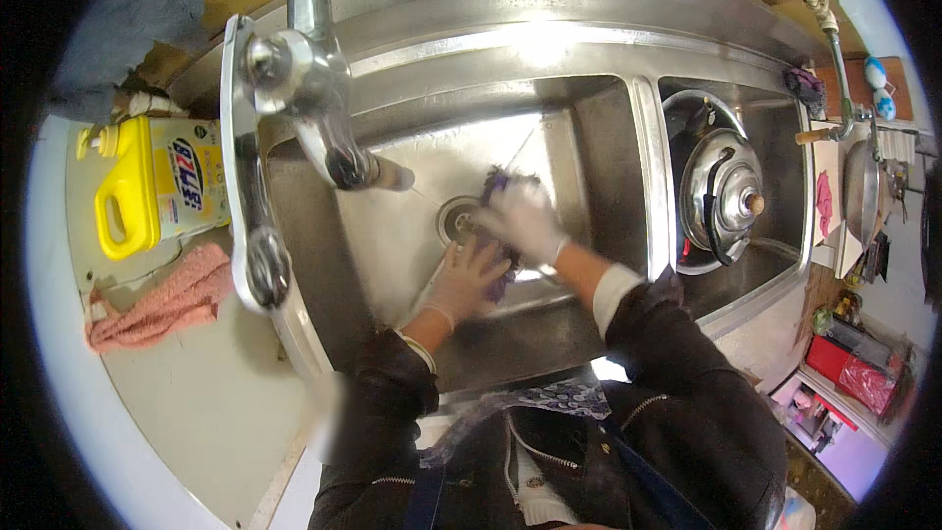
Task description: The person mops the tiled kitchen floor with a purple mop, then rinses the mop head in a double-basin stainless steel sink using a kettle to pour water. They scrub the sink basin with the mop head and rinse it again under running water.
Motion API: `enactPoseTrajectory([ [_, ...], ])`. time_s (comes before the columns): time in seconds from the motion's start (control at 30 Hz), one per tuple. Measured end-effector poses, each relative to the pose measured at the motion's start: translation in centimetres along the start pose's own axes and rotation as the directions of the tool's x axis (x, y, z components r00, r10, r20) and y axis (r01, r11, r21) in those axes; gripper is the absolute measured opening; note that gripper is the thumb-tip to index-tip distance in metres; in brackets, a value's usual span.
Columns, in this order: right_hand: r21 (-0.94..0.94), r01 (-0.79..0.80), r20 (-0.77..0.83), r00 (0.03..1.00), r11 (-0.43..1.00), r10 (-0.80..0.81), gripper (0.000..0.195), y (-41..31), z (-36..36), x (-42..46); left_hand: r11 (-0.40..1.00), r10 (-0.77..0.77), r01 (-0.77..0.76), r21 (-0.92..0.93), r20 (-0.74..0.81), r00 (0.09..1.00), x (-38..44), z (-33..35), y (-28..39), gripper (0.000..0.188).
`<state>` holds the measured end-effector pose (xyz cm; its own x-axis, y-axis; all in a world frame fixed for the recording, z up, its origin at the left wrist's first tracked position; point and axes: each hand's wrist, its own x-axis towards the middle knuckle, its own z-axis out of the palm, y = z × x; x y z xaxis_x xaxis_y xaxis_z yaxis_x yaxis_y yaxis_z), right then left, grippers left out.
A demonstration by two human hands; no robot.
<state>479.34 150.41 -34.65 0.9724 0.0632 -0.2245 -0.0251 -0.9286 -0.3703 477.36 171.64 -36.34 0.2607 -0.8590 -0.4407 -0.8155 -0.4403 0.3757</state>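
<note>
Both hands wear thin translucent gloves and are down in the left basin of a stainless steel sink [390,250]. A dark purple cloth [500,283] lies bunched beside the drain [460,219]. My left hand [465,276] presses on its lower part with the fingers spread. My right hand [524,219], blurred by motion, is on the cloth's upper part; its finger closure is unclear. The faucet [353,162] reaches over the basin from the upper left, with a thin line of water near its spout.
A lidded metal pot [721,195] stands in the right basin, past the divider [651,177]. On the left counter are a yellow-handled detergent jug [184,177] and a pink towel [165,302]. A pipe with a tap [839,88] is at the upper right; a red box [846,375] lies lower right.
</note>
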Motion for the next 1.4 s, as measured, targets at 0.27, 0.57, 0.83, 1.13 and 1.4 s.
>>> enactPoseTrajectory([
  [0.27,-0.633,-0.216,-0.402,0.912,0.743,-0.077,0.031,10.0,4.3,7.8,0.999,0.003,-0.008,-0.036,-0.131,0.991,1.2,1.8,0.6,0.083],
  [0.57,-0.396,0.106,-0.034,0.991,0.912,-0.13,0.017,1.7,4.8,1.1,1.0,-0.023,0.024,-0.009,0.044,0.999,1.3,1.7,0.3,0.083],
  [0.83,-0.415,0.061,-0.102,0.988,0.908,-0.113,0.016,0.0,3.2,1.6,0.999,-0.033,0.033,0.0,-0.026,0.999,0.9,2.2,0.5,0.079],
  [1.13,-0.042,-0.285,-0.463,0.855,0.958,0.234,0.02,12.4,4.8,8.7,0.999,0.031,-0.03,0.028,-0.04,0.999,1.5,0.9,0.6,0.08],
  [1.4,-0.322,0.008,-0.175,0.982,0.947,-0.068,0.018,2.9,4.5,1.9,0.999,0.006,-0.01,-0.031,-0.128,0.992,1.0,3.1,0.2,0.086],
])
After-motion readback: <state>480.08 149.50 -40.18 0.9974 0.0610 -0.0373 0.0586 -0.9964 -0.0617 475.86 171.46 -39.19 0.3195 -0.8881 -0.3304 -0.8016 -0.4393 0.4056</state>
